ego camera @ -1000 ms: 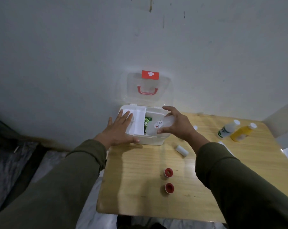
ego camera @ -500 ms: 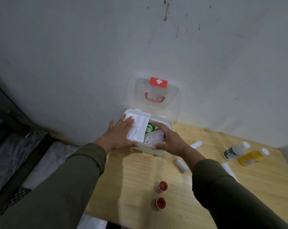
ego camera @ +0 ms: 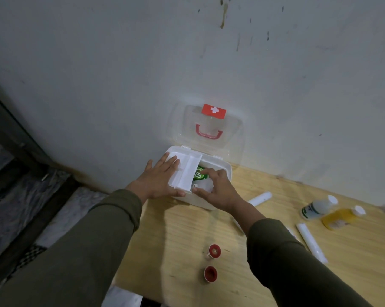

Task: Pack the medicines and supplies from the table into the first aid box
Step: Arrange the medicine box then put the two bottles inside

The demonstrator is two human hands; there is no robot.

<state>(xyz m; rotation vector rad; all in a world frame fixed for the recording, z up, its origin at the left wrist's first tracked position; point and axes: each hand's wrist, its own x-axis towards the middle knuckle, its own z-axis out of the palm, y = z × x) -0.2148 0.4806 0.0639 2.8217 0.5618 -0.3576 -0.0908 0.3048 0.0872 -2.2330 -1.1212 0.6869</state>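
Note:
The white first aid box (ego camera: 224, 171) stands open at the table's back left corner, its clear lid (ego camera: 229, 138) leaning on the wall. My left hand (ego camera: 159, 179) lies flat on the white inner tray (ego camera: 188, 173), thumb against the box's front wall. My right hand (ego camera: 220, 191) reaches into the right compartment and holds a white bottle (ego camera: 206, 186) down inside it, beside a green packet (ego camera: 199, 175). On the table lie a white roll (ego camera: 259, 198), a white bottle with a green label (ego camera: 317, 208), a yellow bottle (ego camera: 339, 218) and a long white tube (ego camera: 311, 242).
Two small red-capped containers (ego camera: 214, 251) (ego camera: 210, 274) stand near the front of the wooden table (ego camera: 176, 240). The wall runs right behind the box. To the left the table ends and the floor drops away.
My right hand has lowered the white bottle from above the box down into the right compartment. My left hand has stayed on the tray. The camera view has shifted.

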